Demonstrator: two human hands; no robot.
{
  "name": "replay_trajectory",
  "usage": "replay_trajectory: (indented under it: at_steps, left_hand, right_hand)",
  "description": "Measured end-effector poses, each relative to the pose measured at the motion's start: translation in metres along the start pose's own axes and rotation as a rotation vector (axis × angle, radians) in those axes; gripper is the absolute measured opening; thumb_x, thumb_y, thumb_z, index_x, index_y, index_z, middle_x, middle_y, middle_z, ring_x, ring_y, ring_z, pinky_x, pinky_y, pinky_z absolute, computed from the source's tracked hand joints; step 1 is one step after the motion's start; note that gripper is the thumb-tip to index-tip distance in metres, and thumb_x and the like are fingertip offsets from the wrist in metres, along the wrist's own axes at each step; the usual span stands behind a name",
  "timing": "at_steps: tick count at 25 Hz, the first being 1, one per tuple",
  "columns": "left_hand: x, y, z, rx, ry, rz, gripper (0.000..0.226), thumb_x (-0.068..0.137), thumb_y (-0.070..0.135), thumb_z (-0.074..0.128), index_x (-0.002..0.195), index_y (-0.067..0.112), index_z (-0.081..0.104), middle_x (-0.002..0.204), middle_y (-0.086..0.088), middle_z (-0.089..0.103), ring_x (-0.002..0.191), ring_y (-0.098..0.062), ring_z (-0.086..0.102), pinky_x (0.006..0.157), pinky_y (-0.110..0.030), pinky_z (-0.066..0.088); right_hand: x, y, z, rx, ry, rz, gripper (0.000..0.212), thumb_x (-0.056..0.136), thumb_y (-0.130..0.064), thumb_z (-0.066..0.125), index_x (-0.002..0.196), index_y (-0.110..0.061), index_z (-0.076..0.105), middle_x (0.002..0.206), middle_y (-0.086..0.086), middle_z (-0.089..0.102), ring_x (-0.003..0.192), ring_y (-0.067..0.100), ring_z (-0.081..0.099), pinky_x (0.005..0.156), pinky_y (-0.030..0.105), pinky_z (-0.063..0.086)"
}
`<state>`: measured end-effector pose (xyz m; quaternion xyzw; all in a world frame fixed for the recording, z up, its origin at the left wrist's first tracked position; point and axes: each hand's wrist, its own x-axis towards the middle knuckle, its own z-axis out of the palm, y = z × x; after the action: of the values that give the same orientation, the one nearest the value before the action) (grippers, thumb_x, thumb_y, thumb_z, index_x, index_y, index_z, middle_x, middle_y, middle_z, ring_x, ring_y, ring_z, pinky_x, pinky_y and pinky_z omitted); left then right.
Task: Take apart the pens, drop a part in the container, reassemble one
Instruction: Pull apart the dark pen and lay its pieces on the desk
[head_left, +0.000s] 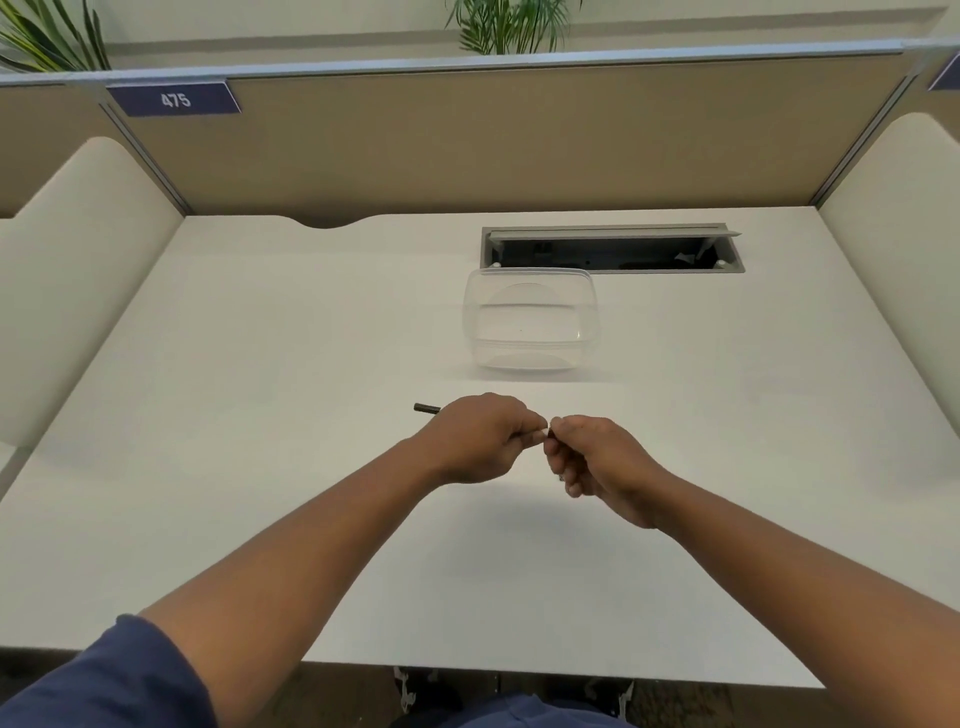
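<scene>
A dark pen (427, 409) sticks out to the left of my left hand (480, 439), whose curled fingers grip its barrel above the white desk. My right hand (597, 457) meets the left one at the pen's other end and pinches that end, where a small white bit shows between the fingertips. Most of the pen is hidden inside the two hands. A clear plastic container (531, 319) stands open on the desk a short way beyond my hands; it looks empty.
An open cable tray (613, 249) is set into the white desk (260, 415) behind the container. Beige partition panels close the desk at the back and on both sides. The desk's front edge runs below my forearms.
</scene>
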<state>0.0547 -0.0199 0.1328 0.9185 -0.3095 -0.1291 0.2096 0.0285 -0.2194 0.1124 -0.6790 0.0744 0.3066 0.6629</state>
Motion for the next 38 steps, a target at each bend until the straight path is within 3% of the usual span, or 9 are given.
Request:
replay_trajectory:
  at_steps: [5, 8, 16, 20, 24, 27, 31, 33, 38]
  left_hand:
    - [-0.002, -0.004, 0.010, 0.170, 0.232, 0.154, 0.017, 0.099, 0.020, 0.057, 0.092, 0.014, 0.071, 0.070, -0.001, 0.056, 0.064, -0.027, 0.051, 0.053, -0.038, 0.045]
    - [-0.002, -0.007, 0.009, 0.195, 0.286, 0.231, 0.011, 0.096, 0.013, 0.062, 0.092, 0.011, 0.073, 0.068, -0.004, 0.057, 0.060, -0.028, 0.048, 0.050, -0.036, 0.041]
    - [0.001, -0.001, -0.005, 0.055, -0.031, 0.091, 0.023, 0.104, 0.025, 0.049, 0.091, 0.014, 0.066, 0.073, 0.002, 0.056, 0.074, -0.021, 0.052, 0.067, -0.044, 0.050]
    - [0.003, 0.000, -0.013, -0.160, -0.231, -0.050, 0.026, 0.104, 0.031, 0.052, 0.088, 0.018, 0.069, 0.068, 0.002, 0.058, 0.066, -0.015, 0.049, 0.066, -0.035, 0.047]
    - [0.003, 0.000, -0.012, -0.315, -0.329, -0.163, 0.020, 0.101, 0.033, 0.058, 0.101, 0.026, 0.076, 0.091, 0.010, 0.074, 0.090, -0.011, 0.065, 0.082, -0.033, 0.054]
    - [-0.001, 0.003, -0.005, -0.261, -0.177, -0.076, 0.031, 0.104, 0.030, 0.052, 0.077, 0.019, 0.063, 0.064, 0.004, 0.051, 0.063, -0.013, 0.043, 0.064, -0.033, 0.042]
    - [-0.004, 0.000, 0.004, -0.053, -0.007, 0.017, 0.029, 0.105, 0.027, 0.047, 0.081, 0.014, 0.057, 0.066, 0.004, 0.047, 0.068, -0.019, 0.046, 0.065, -0.045, 0.049]
    - [-0.006, 0.000, 0.007, 0.022, 0.089, 0.066, 0.023, 0.104, 0.026, 0.049, 0.088, 0.017, 0.063, 0.067, 0.008, 0.046, 0.070, -0.020, 0.049, 0.063, -0.043, 0.049]
    - [-0.011, -0.002, 0.009, 0.133, 0.198, 0.144, 0.020, 0.102, 0.022, 0.055, 0.102, 0.012, 0.071, 0.072, -0.003, 0.058, 0.068, -0.028, 0.053, 0.057, -0.040, 0.047]
  right_hand:
    - [-0.003, -0.010, -0.001, 0.226, -0.119, 0.270, 0.038, 0.101, -0.039, 0.052, 0.077, -0.014, 0.065, 0.067, 0.003, 0.057, 0.053, 0.014, 0.044, 0.045, 0.023, 0.035]
    - [-0.002, -0.008, -0.002, 0.267, -0.178, 0.247, 0.037, 0.102, -0.037, 0.049, 0.075, -0.015, 0.062, 0.064, 0.001, 0.048, 0.051, 0.012, 0.035, 0.042, 0.021, 0.027]
    - [-0.003, 0.013, 0.004, -0.103, -0.083, -0.142, 0.042, 0.101, -0.039, 0.040, 0.070, -0.012, 0.050, 0.058, -0.007, 0.040, 0.054, 0.015, 0.024, 0.050, 0.026, 0.027]
    - [-0.002, 0.018, -0.005, -0.697, -0.006, -0.469, 0.041, 0.106, -0.034, 0.034, 0.070, -0.018, 0.046, 0.059, -0.013, 0.041, 0.056, 0.014, 0.035, 0.069, 0.039, 0.044]
    - [0.000, 0.014, -0.020, -1.302, 0.024, -0.860, 0.040, 0.102, -0.033, 0.033, 0.081, -0.009, 0.056, 0.071, 0.004, 0.055, 0.064, 0.023, 0.043, 0.056, 0.039, 0.043]
    - [0.000, 0.016, -0.017, -1.084, 0.051, -0.658, 0.044, 0.101, -0.042, 0.029, 0.083, -0.013, 0.056, 0.076, 0.004, 0.061, 0.072, 0.026, 0.053, 0.066, 0.043, 0.047]
    - [-0.002, 0.009, -0.002, -0.210, -0.018, -0.129, 0.040, 0.100, -0.041, 0.045, 0.071, -0.019, 0.059, 0.066, 0.001, 0.056, 0.057, 0.017, 0.044, 0.053, 0.030, 0.038]
    - [-0.002, 0.004, 0.000, 0.062, -0.072, 0.056, 0.040, 0.102, -0.038, 0.048, 0.071, -0.016, 0.062, 0.064, 0.003, 0.054, 0.054, 0.016, 0.039, 0.048, 0.026, 0.033]
    - [-0.002, 0.002, 0.003, 0.053, -0.101, -0.008, 0.038, 0.103, -0.028, 0.046, 0.070, -0.016, 0.059, 0.062, 0.002, 0.047, 0.052, 0.013, 0.030, 0.047, 0.023, 0.026]
